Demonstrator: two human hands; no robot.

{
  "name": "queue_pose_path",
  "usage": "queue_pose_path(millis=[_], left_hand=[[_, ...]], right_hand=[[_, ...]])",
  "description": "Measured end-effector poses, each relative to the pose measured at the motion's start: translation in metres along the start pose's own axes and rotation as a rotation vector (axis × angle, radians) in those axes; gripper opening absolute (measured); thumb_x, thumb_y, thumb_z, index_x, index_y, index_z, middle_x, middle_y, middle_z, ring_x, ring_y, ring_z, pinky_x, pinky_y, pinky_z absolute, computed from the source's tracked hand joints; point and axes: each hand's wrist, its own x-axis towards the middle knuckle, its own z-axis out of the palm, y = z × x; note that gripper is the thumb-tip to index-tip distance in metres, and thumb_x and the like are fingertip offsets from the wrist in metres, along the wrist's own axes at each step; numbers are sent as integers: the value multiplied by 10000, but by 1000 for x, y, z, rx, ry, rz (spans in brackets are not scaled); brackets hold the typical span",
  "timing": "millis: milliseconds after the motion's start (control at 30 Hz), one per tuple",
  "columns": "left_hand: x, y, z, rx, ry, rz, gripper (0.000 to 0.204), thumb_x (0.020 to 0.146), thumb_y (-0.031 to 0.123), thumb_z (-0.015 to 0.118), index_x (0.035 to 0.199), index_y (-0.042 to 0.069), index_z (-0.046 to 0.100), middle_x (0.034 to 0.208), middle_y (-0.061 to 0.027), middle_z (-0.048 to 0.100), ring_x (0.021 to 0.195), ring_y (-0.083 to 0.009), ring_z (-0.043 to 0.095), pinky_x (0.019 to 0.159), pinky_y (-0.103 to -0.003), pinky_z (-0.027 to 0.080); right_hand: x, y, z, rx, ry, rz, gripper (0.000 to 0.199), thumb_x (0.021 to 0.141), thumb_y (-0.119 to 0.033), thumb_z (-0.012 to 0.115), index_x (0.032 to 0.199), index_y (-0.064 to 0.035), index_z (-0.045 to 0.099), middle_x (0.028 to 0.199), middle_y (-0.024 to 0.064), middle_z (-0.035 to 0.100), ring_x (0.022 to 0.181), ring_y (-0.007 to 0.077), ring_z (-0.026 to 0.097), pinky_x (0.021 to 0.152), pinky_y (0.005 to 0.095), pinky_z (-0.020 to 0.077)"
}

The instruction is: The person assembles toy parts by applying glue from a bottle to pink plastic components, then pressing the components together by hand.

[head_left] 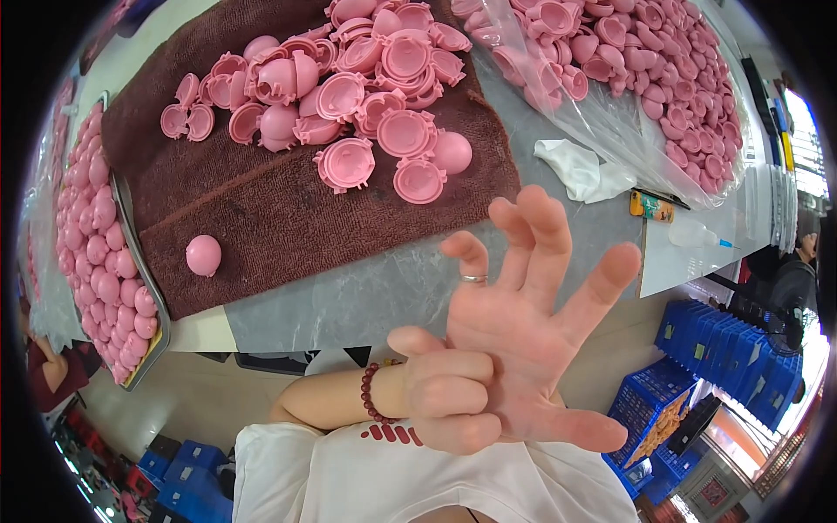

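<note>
Right hand (pixel 523 349) fingers spread, empty; left hand (pixel 449 397) fisted against it. Nearest pink shells (pixel 384 131) look light, rigid, smooth; grip by rim.

Table (pixel 366 296) w/ brown towel (pixel 288 200), tray (pixel 139 261), plastic bag (pixel 610 131).

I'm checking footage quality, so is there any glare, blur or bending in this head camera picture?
Head view: the hands up close look slightly soft, the pink shells on the brown towel are sharp; the window at right is blown out; the table edge bends toward the black rim.
</note>
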Motion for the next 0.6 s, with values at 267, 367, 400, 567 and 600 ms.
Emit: queue_pose_path(millis=[267, 367, 400, 567, 600], left_hand=[[0, -7, -23, -136, -195, 103, 282, 446, 130, 532, 509, 191, 265, 604, 31, 180, 482, -105, 258, 609, -323, 149], [-6, -7, -19, -144, -137, 120, 304, 463, 140, 544, 510, 188, 248, 602, 36, 181, 478, -105, 254, 609, -319, 154], [-9, -6, -15, -116, -65, 90, 314, 483, 142, 549, 515, 186, 239, 602, 39, 180, 476, -104, 257, 611, -317, 158], [-13, -4, -3, -41, 88, 74, 320, 554, 133, 536, 535, 186, 221, 611, 36, 160, 488, -102, 252, 612, -313, 172], [-13, -4, -3, -43, 103, 58, 317, 573, 132, 530, 541, 187, 219, 615, 34, 153, 493, -100, 248, 613, -312, 175]], right_hand=[[2, -1, -13, -99, -85, -19, 945, 681, -786, 299, 1378, -184, 83, 1324, 303, 155, 1156, 357, 261, 837, 503, 288], [4, -3, -16, -95, -77, -49, 946, 677, -787, 305, 1376, -186, 94, 1327, 282, 171, 1163, 357, 261, 841, 507, 289], [4, -3, -16, -77, -84, -49, 934, 688, -770, 326, 1374, -178, 100, 1326, 288, 160, 1168, 359, 250, 843, 509, 284], [4, -4, -14, -17, -119, -58, 901, 716, -708, 393, 1367, -149, 117, 1321, 308, 115, 1181, 365, 209, 852, 515, 265], [3, -2, -8, -9, -39, -80, 981, 655, -785, 312, 1365, -153, 67, 1282, 352, 146, 1140, 364, 259, 860, 491, 263]])
